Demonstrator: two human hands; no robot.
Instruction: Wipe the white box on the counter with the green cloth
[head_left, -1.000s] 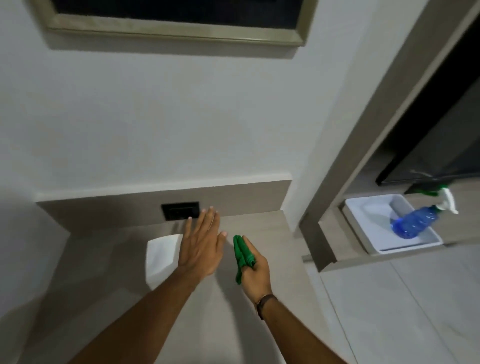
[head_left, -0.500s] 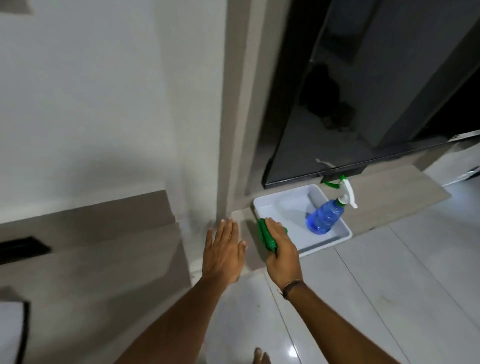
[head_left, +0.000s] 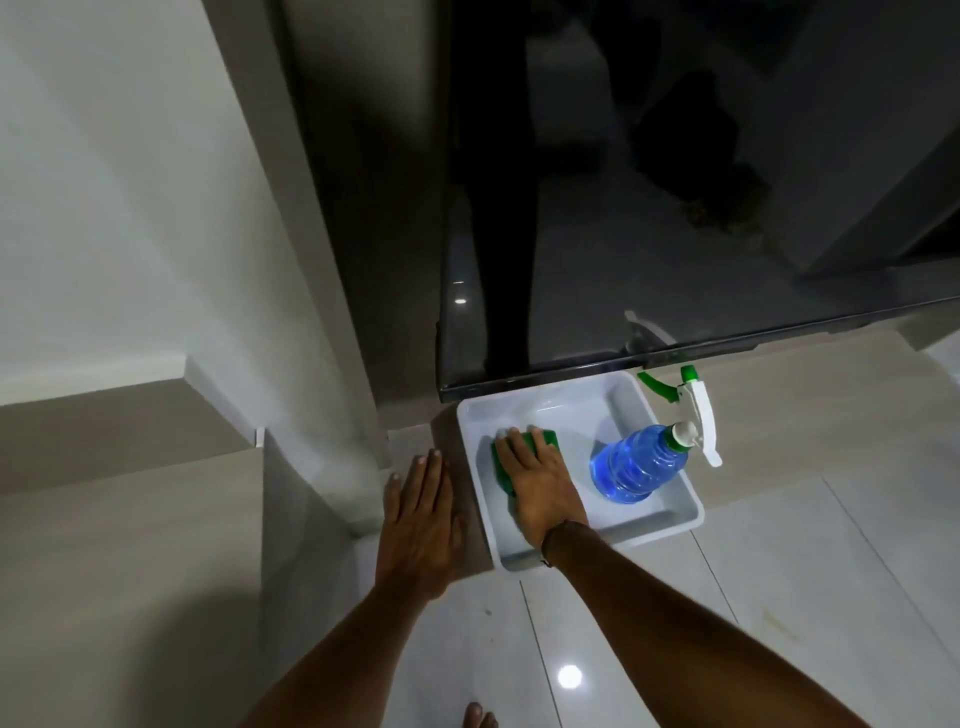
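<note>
1. My left hand (head_left: 415, 525) lies flat, fingers spread, holding nothing, just left of the white box (head_left: 670, 525).
2. My right hand (head_left: 540, 483) presses the green cloth (head_left: 501, 470) under its fingers on the box floor.
3. Right of those fingers lies a blue spray bottle (head_left: 639, 465); I can read no label.

Right hand (head_left: 540, 483) pressed flat; left hand (head_left: 418, 525) spread.
</note>
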